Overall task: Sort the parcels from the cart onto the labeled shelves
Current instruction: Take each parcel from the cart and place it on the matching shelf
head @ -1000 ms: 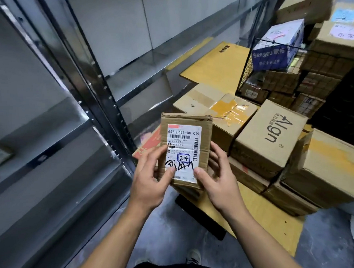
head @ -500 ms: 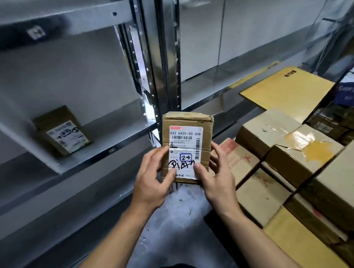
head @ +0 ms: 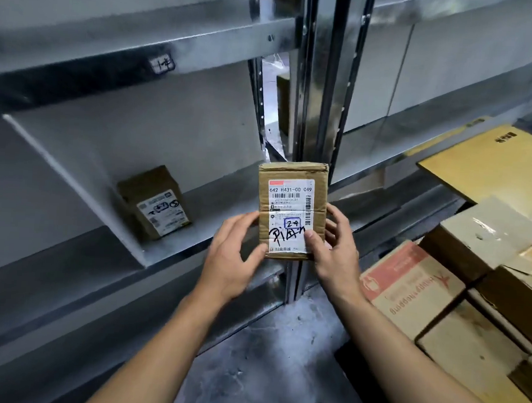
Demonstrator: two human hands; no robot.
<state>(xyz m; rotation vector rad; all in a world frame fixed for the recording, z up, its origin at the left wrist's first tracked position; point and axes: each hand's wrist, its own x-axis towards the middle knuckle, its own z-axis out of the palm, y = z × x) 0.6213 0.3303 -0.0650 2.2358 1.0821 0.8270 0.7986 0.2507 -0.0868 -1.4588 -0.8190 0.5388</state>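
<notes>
The small brown cardboard parcel point(head: 290, 209) is held up in the air at chest level, in front of the steel upright post point(head: 314, 110) that divides 2 shelf bays. Its long axis stands upright and its white shipping label faces the wearer, with "24" boxed in blue and a black scrawl beneath. Both hands grasp it by its lower half: the left hand point(head: 236, 255) pinches the lower left corner with the thumb on the label, and the right hand point(head: 336, 252) has its thumb on the lower right of the label and its fingers point(head: 335, 218) curled round the right edge. The grey metal shelf point(head: 214, 210) lies ahead and to the left of the parcel, so the left hand is the nearer of the 2. A second small brown parcel point(head: 154, 204) already rests on the shelf, tilted, label outward. A handwritten tag point(head: 162, 64) sits on the beam above, too blurred to read, so whether this bay matches "24" cannot be told. If it does, the placing likely calls for a leftward, forward reach. Stacked cardboard boxes point(head: 409, 288) stand at the right.
</notes>
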